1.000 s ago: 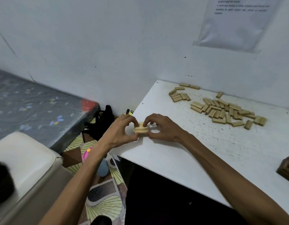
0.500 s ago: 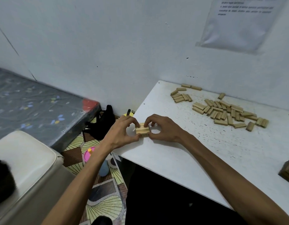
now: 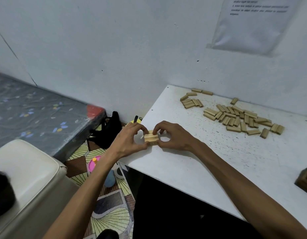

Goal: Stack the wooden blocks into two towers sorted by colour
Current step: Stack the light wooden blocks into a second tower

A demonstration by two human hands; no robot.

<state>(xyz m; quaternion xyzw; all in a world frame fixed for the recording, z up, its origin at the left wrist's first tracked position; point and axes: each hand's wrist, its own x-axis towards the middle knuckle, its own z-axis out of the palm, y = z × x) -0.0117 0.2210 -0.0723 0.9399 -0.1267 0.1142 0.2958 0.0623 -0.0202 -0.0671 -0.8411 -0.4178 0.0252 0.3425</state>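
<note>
A short stack of light wooden blocks [image 3: 151,138] stands near the left corner of the white table [image 3: 209,163]. My left hand [image 3: 130,140] pinches its left side and my right hand [image 3: 171,137] pinches its right side, fingertips on the top layer. A loose pile of light blocks [image 3: 239,118] lies at the back of the table, with a smaller cluster of blocks [image 3: 191,101] further left. A dark wooden stack [image 3: 305,180] shows partly at the right edge.
The table's left and front edges run close to the stack. Beyond them are a patterned floor mat [image 3: 111,213], a black bag [image 3: 108,131], a pink toy [image 3: 94,163], a mattress [image 3: 37,111] and a cream cushion [image 3: 26,173]. A paper sheet [image 3: 253,25] hangs on the wall.
Both hands stay pinched on the small light stack; fingers shift only slightly. The view has drifted a little, so the table contents sit lower in the frame.
</note>
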